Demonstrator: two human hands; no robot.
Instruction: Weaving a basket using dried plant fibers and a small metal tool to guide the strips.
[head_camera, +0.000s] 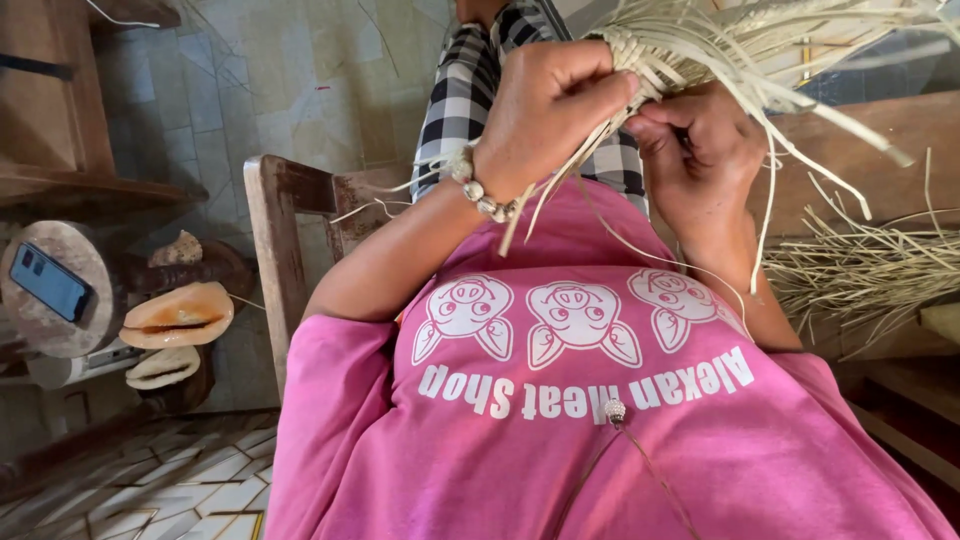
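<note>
The left hand (548, 120) is curled tight around the woven edge of a pale straw-coloured piece of plaited palm-leaf weaving (650, 50), its fingers folded over the braided rim and a few loose strips running out beneath the palm. The right hand (700, 155) sits just beside it, touching it, closed in a loose fist with thumb and fingers pinching thin strips at the underside of the same woven edge. The weaving is held up in front of the chest, above the lap, and its long unwoven strips fan out to the upper right and hang down past the right wrist. A bracelet of pale round beads (480, 190) circles the left wrist. Below the hands lies the person's bright pink printed shirt (560, 420), and past them, black-and-white checked cloth (465, 85) covers the legs. To the right, a loose heap of dried pale leaf strips (870, 275) rests on a brown wooden surface. To the left stands a worn wooden chair back (285, 230), and beyond it, well apart from the hands, two large orange-and-cream conch shells (178, 318) lie beside a round stone slab carrying a dark-blue smartphone (50, 282), above a tiled floor (180, 490).
</note>
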